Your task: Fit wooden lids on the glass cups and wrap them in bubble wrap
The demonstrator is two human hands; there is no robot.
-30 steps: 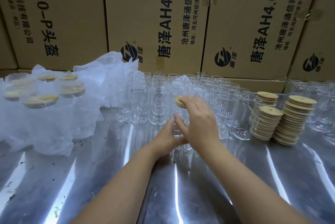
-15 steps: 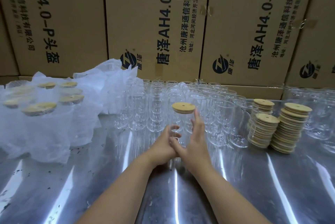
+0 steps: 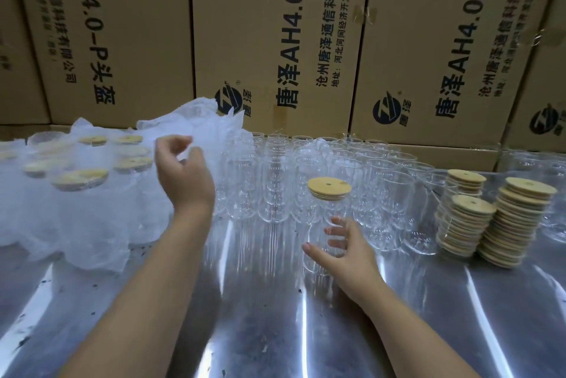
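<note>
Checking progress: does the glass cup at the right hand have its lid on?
On: round wooden lid sits atop the clear glass cup.

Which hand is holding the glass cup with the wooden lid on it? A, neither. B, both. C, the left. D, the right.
D: the right hand curls round the lidded glass cup low on its side, while the left hand is raised over the bubble wrap, off the cup.
</note>
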